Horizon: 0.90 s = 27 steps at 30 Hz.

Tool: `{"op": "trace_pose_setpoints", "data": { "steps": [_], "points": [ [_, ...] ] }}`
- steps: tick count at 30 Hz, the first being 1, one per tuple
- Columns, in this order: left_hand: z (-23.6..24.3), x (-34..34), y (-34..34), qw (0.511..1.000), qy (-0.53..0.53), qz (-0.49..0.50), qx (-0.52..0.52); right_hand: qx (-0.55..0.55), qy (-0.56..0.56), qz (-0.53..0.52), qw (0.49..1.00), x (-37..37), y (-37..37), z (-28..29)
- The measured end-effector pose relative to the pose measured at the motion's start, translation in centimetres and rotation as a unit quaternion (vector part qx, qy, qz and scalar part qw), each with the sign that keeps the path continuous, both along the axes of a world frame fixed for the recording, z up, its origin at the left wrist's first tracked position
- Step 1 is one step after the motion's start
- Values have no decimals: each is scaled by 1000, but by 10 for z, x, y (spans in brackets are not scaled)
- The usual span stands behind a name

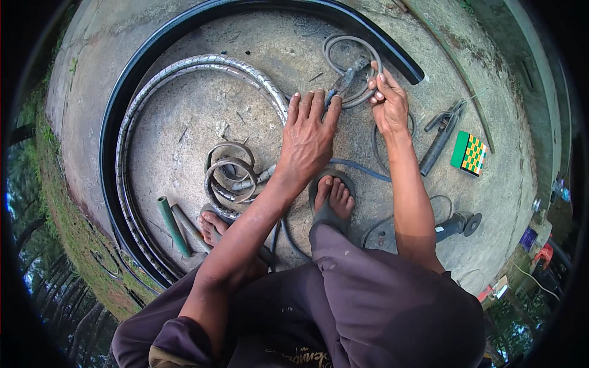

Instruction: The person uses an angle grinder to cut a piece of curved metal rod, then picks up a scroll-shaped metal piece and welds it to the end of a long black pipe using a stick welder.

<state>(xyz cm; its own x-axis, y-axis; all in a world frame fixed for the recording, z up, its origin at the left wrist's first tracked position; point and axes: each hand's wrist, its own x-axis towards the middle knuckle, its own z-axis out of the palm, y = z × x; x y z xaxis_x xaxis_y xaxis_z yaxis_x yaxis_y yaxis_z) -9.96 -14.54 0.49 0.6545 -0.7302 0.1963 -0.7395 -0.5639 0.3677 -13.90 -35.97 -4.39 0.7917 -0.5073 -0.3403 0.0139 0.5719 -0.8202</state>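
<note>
My right hand (391, 107) grips a looped grey cable (351, 39) at the upper middle, thumb against the loop. Within the loop is a worn metal fitting (353, 72), possibly a clamp, joined to a blue cable (362, 170). My left hand (310, 129) is palm-down just left of it, fingers stretched over the cable near the fitting; its thumb and anything beneath the palm are hidden. Behind it runs a large coil of banded, silvery tubing (202, 61), with smaller metal rings (228, 159) below.
A black curved channel (178, 19) arcs around the coil. An electrode holder (438, 141), green checkered box (468, 153) and angle grinder (457, 226) lie at right. Green and grey pipes (173, 227) lie beside my left foot (215, 224). Grass (92, 245) borders the concrete at left.
</note>
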Motion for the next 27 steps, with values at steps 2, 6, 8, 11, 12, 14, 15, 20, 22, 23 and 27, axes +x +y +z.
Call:
{"op": "trace_pose_setpoints", "data": {
  "steps": [2,6,8,11,12,14,15,20,22,23,27],
  "points": [
    [-8,8,-1,1000,-3,-12,21,-27,8,-1,1000,3,1,-1],
    [-12,22,0,997,15,-45,57,-188,101,-13,977,15,8,-1],
    [-13,28,-3,997,-3,-57,47,-265,133,-23,955,20,9,1],
    [-13,27,-6,997,9,-61,47,-388,215,-12,896,20,6,10],
    [-14,27,-6,998,6,-48,45,-461,225,-24,858,16,5,15],
    [-14,23,-7,999,-1,-25,39,-597,242,-50,763,0,-1,28],
    [-13,22,-8,1000,2,-18,26,-675,219,-73,700,-6,-8,34],
    [-7,22,-14,999,19,11,-46,-767,215,-32,604,-20,-45,37],
    [-3,30,-21,997,51,0,-64,-766,256,57,587,-17,-65,33],
    [-1,39,-23,998,25,5,-63,-752,253,83,603,-10,-68,36],
    [9,99,-29,998,-48,13,-24,-734,245,180,607,25,-83,46]
  ]
}}
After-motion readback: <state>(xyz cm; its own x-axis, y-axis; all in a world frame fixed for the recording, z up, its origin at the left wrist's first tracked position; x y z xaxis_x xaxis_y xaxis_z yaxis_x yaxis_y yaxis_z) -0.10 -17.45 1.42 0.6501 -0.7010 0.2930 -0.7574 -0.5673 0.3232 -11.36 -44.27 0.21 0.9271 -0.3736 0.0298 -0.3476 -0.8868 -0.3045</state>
